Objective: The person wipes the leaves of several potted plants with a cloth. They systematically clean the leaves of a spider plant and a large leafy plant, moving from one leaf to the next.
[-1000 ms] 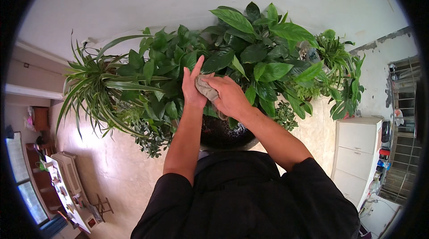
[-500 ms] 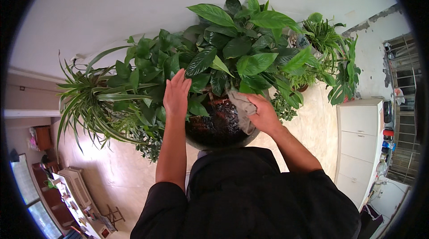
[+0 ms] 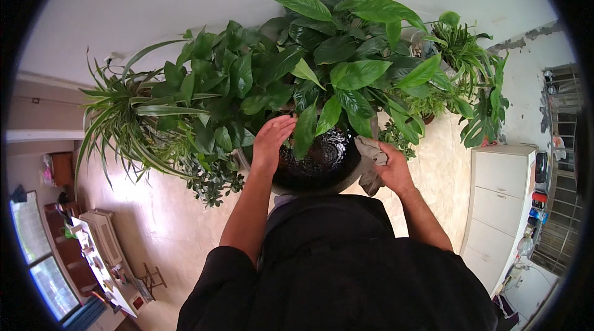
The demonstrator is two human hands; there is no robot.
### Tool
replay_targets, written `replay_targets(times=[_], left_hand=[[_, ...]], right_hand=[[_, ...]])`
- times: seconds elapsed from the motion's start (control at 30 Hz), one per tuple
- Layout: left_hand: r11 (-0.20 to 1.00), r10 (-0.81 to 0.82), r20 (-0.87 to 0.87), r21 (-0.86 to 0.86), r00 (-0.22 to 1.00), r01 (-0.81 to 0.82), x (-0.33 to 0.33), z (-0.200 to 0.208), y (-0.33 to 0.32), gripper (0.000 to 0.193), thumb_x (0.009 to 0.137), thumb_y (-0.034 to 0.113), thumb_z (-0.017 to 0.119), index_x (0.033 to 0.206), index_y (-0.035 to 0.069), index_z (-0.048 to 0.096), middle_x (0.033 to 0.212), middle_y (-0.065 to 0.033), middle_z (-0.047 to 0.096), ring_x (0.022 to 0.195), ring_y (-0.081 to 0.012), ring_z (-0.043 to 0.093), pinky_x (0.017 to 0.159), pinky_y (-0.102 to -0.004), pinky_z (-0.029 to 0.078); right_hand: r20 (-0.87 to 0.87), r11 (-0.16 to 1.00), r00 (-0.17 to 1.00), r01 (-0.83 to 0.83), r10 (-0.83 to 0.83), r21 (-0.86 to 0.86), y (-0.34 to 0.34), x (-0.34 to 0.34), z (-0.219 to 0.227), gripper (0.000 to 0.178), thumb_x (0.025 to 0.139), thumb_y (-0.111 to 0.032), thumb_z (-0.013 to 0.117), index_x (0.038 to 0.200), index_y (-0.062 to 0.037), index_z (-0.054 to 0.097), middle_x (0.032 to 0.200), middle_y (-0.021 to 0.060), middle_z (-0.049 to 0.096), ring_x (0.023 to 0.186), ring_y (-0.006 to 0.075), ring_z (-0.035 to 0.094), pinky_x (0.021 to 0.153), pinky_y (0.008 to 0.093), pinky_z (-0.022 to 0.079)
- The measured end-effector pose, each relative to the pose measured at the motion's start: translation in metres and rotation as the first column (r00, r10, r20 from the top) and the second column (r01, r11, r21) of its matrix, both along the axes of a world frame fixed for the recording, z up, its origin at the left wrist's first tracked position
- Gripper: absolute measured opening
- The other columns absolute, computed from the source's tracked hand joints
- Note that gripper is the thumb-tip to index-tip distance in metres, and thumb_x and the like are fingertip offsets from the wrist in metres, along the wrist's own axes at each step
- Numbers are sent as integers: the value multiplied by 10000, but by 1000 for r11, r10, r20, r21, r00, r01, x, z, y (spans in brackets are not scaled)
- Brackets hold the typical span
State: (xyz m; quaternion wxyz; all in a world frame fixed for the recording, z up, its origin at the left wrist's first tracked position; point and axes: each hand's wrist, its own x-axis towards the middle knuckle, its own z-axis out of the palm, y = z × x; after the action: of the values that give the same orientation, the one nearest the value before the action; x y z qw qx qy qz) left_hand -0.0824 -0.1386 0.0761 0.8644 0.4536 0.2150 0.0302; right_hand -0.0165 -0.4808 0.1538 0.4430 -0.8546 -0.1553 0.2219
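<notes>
A large dark round pot (image 3: 348,173) with a wet, shiny inner surface stands right in front of my body. Broad green leaves (image 3: 362,75) of a bushy plant hang over its far side. My left hand (image 3: 271,142) is at the pot's left side just under the foliage, fingers stretched out, with nothing seen in it. On the other side, my right hand (image 3: 395,169) grips a crumpled grey-beige cloth (image 3: 371,152), which hangs by the pot's right rim. Whether the cloth touches the rim I cannot tell.
A spider plant (image 3: 133,111) spreads at the left, and more potted plants (image 3: 461,52) stand at the right along the white wall. A white cabinet (image 3: 501,191) is at far right. At lower left are a white-topped table (image 3: 102,263) and a small folding stool (image 3: 151,278).
My right hand has drawn the cloth out from over the pot to its right side. My left hand has come back from the leaves, down and right toward the pot. The hanging leaves have shifted.
</notes>
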Motion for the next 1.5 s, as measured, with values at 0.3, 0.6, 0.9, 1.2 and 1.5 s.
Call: replay_targets(times=[0.3,0.6,0.9,1.2,1.5], left_hand=[[955,-19,67,297,998,-2,59,2,-1,373,1040,105,555,1395,-7,577,1367,-122,646,1286,-209,586,1107,-338,417],[989,52,-89,140,995,-39,115,-7,-12,321,1043,68,542,1350,-10,590,1475,-155,542,1391,-283,506,1158,-399,417],[998,-5,25,67,1000,3,88,-6,-21,289,1027,110,575,1273,-32,626,1276,-173,683,1200,-285,655,1068,-363,495],[965,257,-97,83,961,-250,-31,-30,-24,290,1032,158,572,1265,-8,619,1222,-152,690,1121,-253,667,1018,-358,499],[983,181,-212,78,960,-168,-92,-30,-96,273,1040,153,566,1259,2,628,1189,-154,703,1091,-250,680,974,-365,525]], right_hand=[[2,1000,1000,-2,2,-9,-12,6,18,579,768,98,603,1336,-8,638,1186,138,697,1090,226,668,977,314,516],[67,998,998,15,-20,69,-23,-2,20,586,756,76,624,1332,-26,648,1183,174,695,1098,280,669,985,346,508],[11,988,994,106,-108,110,-36,-3,24,505,834,75,599,1330,-1,645,1217,100,697,1096,160,645,974,293,503],[-330,858,919,340,-215,385,-78,17,-5,408,901,14,643,1306,58,618,1142,105,735,1010,151,677,928,301,535],[-781,363,588,789,-210,496,-118,17,-10,453,881,-102,611,1310,41,581,1216,162,683,1115,285,666,1014,423,527]])
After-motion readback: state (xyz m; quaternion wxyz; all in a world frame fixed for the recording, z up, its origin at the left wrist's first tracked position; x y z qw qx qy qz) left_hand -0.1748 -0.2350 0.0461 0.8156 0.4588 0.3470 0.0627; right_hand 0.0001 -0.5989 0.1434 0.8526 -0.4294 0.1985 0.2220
